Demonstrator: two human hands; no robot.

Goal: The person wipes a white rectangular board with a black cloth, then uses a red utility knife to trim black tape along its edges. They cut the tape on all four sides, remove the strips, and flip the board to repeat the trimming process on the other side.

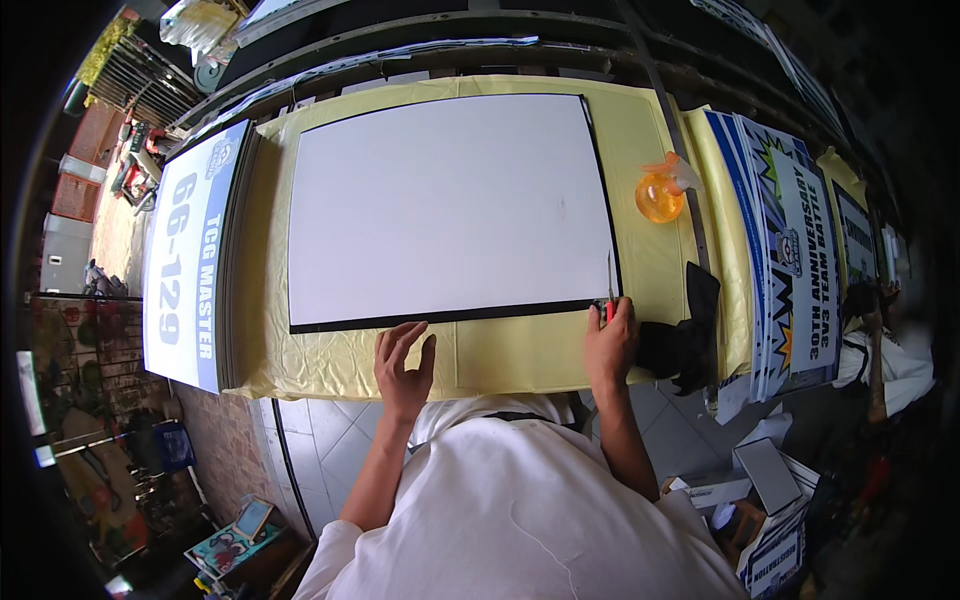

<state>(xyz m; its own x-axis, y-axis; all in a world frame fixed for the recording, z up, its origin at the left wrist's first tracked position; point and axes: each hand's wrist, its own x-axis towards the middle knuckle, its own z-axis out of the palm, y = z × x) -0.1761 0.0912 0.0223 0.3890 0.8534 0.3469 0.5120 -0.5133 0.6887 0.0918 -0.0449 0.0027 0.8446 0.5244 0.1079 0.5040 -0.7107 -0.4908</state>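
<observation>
A large white sheet (450, 205) with black edges lies on a table covered in yellow plastic (480, 360). My left hand (405, 372) hovers by the sheet's near edge, its fingers apart and nothing held in them. At the near right corner, my right hand (610, 345) is closed on a red-handled cutting tool (611, 308). The tool's slim pointed blade reaches away from me over the sheet, close to its right edge. Whether it is a knife or scissors is hidden by my fingers.
An orange spray bottle (660, 195) stands right of the sheet. Black cloth (680, 340) lies near my right hand. Printed boards are stacked at the left (195, 260) and right (790, 260). Boxes (770, 480) sit below right. A person (890, 370) is at the far right.
</observation>
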